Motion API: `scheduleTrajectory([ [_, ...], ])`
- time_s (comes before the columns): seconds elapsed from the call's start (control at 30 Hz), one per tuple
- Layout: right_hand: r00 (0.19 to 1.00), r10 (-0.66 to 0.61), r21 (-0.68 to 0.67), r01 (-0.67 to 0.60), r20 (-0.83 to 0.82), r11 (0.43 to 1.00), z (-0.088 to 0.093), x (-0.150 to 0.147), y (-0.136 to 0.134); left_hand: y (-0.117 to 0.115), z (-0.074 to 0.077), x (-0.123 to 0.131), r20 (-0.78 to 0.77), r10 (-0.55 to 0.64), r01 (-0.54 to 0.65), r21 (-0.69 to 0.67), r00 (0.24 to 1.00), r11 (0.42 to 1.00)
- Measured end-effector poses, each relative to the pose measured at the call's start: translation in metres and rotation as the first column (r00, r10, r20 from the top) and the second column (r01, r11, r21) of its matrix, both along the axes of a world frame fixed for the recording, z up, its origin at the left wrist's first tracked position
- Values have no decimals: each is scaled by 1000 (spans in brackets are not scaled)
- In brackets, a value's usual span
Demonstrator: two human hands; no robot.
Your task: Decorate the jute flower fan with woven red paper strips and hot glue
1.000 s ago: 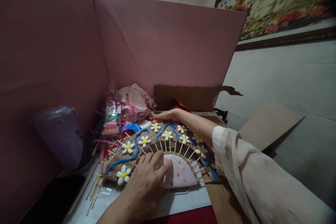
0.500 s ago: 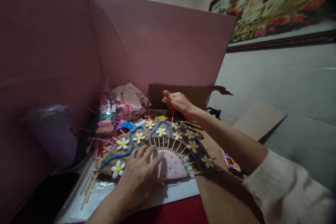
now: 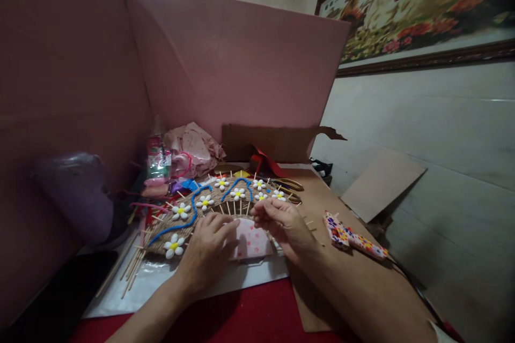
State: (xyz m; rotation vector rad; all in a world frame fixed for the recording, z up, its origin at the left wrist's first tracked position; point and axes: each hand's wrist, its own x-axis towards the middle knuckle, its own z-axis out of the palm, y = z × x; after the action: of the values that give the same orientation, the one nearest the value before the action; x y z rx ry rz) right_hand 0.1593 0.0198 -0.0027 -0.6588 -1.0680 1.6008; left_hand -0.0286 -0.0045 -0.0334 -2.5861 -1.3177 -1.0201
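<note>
An arched craft piece point(image 3: 189, 222) wrapped in brown twine lies in front of me, with wooden sticks poking out around it. White clay-like flowers point(image 3: 174, 246) with yellow centres and a wavy blue strip point(image 3: 197, 203) decorate its surface. Inside the arch is a pale half-round panel point(image 3: 251, 238) with pink spots. My left hand point(image 3: 211, 249) rests over the arch's inner edge, its fingers loosely bent and holding nothing visible. Over the arch's right side, my right hand point(image 3: 284, 225) has its fingertips pinched together; whatever is between them is too small to make out.
A floral-patterned glue gun point(image 3: 354, 238) with a dark cable lies on the brown board point(image 3: 322, 289) at right. Gold-handled scissors point(image 3: 292, 185) and a red strip point(image 3: 267, 163) are behind the arch. Crumpled pink cloth point(image 3: 193, 147) and bagged supplies point(image 3: 158, 166) stand at back left.
My right hand has come down from above the back of the arch to its right side, near my left hand. The left fingers have drawn closer together. The view has shifted slightly.
</note>
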Motion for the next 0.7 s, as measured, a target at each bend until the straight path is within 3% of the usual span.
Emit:
scheduleTrajectory([
  [0.1, 995, 81, -4, -81, -57, 997, -13, 0, 4, 2, 3, 2, 194, -27, 35, -43, 981, 998],
  [0.23, 987, 147, 15, -146, -68, 989, -21, 0, 0, 0, 13, 13, 413, 18, 82, -223, 911, 971],
  [0.47, 994, 99, 31, -98, -46, 995, -25, 2, -4, -4, 27, 34, 482, -19, 192, -311, 876, 931],
  [0.6, 997, 75, 60, -73, -35, 996, -27, 1, -4, 4, 27, 39, 476, 103, 77, -344, 874, 936],
  [0.7, 999, 35, 66, -34, -26, 997, -27, 1, -4, 8, 25, 40, 446, 108, 40, -310, 888, 950],
])
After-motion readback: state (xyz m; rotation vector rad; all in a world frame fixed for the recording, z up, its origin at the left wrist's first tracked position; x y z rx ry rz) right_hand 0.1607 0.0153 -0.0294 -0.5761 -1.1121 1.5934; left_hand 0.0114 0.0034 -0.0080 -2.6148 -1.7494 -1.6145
